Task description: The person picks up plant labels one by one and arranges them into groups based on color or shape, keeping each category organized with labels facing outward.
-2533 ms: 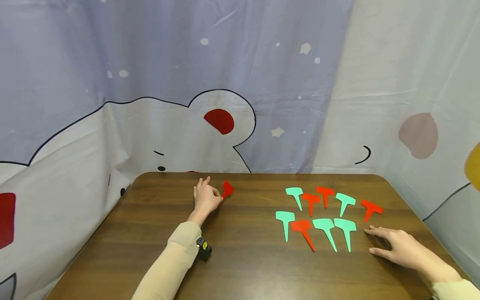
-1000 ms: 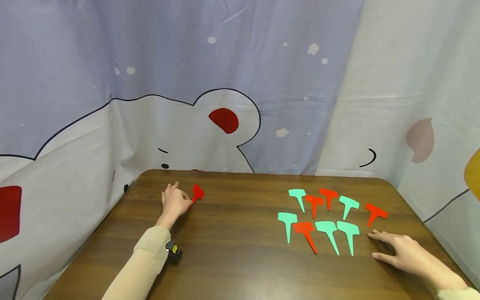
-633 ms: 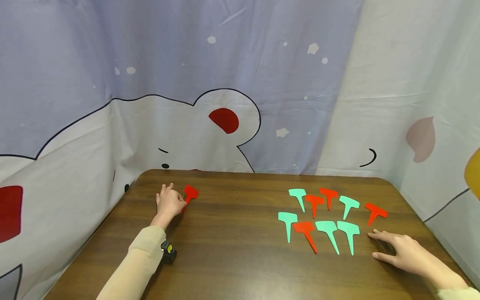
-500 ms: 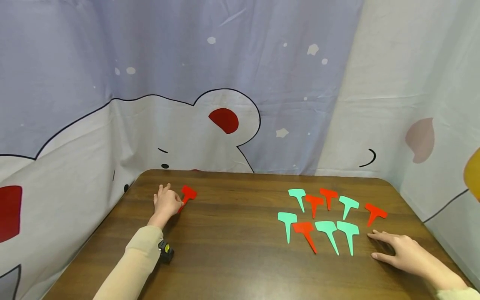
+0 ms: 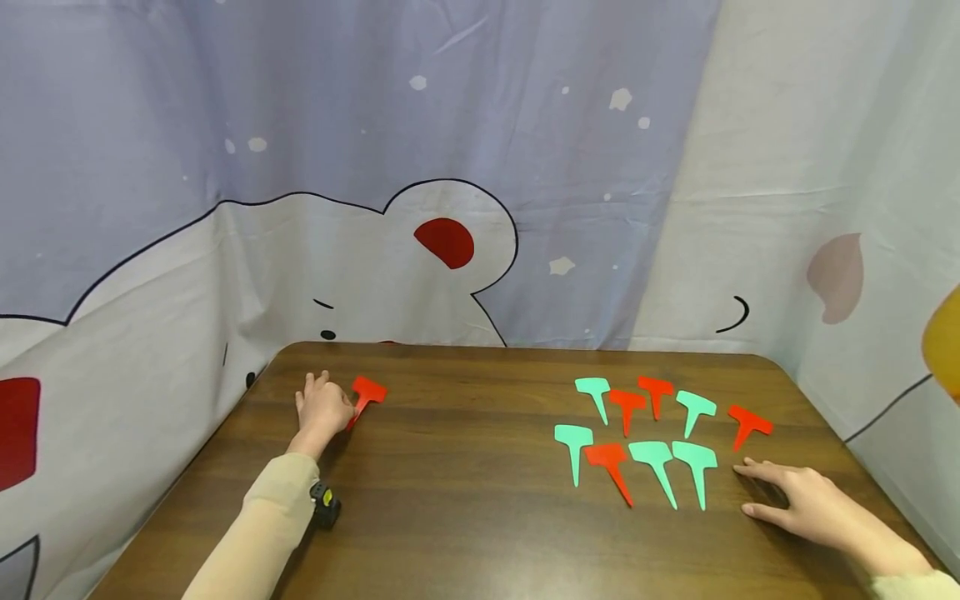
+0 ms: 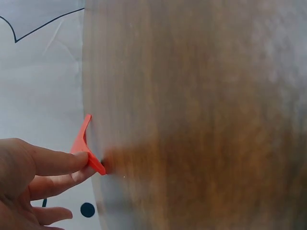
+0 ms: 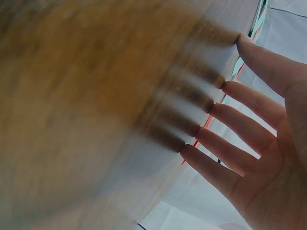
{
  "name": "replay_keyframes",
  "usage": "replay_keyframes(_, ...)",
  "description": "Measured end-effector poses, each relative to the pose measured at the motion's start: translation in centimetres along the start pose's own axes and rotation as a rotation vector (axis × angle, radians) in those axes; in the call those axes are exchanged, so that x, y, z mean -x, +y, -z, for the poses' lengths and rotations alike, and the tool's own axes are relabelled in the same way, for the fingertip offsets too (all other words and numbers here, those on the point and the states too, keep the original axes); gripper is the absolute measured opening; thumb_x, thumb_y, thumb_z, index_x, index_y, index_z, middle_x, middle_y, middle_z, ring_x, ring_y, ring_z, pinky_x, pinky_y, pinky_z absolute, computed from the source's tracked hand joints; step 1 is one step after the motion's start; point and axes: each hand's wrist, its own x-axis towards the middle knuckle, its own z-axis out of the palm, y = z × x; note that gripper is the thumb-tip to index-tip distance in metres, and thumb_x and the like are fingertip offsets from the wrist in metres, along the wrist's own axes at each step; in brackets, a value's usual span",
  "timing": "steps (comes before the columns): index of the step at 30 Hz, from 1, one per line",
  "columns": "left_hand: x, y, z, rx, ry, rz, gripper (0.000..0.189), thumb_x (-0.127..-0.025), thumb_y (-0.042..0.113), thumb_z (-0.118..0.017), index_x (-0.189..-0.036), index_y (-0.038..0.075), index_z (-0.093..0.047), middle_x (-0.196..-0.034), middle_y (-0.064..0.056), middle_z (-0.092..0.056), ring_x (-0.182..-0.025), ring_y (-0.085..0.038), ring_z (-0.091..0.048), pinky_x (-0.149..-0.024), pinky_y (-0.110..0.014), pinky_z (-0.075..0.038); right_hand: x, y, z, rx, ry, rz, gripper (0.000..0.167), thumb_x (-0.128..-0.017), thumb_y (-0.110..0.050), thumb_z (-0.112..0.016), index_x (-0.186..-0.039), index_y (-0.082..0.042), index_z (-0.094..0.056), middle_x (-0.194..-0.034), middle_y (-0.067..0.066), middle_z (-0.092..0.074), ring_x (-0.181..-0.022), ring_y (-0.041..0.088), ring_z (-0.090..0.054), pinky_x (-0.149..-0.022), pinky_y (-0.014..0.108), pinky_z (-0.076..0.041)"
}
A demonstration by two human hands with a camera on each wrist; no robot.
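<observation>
My left hand (image 5: 322,410) is at the table's far left and pinches a red T-shaped plant label (image 5: 368,390) by its stem, the wide head pointing away. In the left wrist view, thumb and finger grip the same red label (image 6: 81,143) close over the wood. My right hand (image 5: 802,500) rests at the right with its fingers spread and holds nothing; in the right wrist view its fingertips meet the table. Near it lie several mint green labels (image 5: 693,457) and several red ones, such as the red label (image 5: 750,423) just beyond its fingers.
The brown wooden table (image 5: 450,500) reaches back to a printed curtain (image 5: 570,167), which also runs along both sides. A small black camera (image 5: 326,504) sits on the left wrist. The loose labels lie in two rough rows at right of centre.
My left hand has carried the red label leftward across the far part of the table, slowing lately. The right hand and the other labels keep their places; the head view shifted slightly.
</observation>
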Motion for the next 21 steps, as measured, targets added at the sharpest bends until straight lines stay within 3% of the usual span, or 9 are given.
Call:
replay_keyframes(8, 0.12, -0.05, 0.19, 0.018, 0.013, 0.028, 0.018, -0.074, 0.006, -0.06, -0.056, 0.005, -0.064, -0.148, -0.033, -0.027, -0.142, -0.048, -0.009, -0.111, -0.067, -0.008, 0.0, -0.23, 0.18, 0.002, -0.002, -0.002, 0.052, -0.069, -0.038, -0.081, -0.109, -0.007, -0.07, -0.106, 0.022, -0.069, -0.092, 0.039, -0.066, -0.072, 0.052, -0.052)
replay_keyframes(21, -0.38, -0.31, -0.02, -0.022, 0.014, 0.039, 0.017, -0.075, 0.008, -0.059, -0.059, 0.004, -0.064, -0.148, -0.029, -0.03, -0.142, -0.046, -0.012, -0.112, -0.065, -0.009, -0.02, -0.08, 0.1, -0.018, -0.013, -0.004, 0.052, -0.07, -0.038, -0.081, -0.11, -0.007, -0.07, -0.108, 0.024, -0.068, -0.093, 0.041, -0.066, -0.073, 0.053, -0.051)
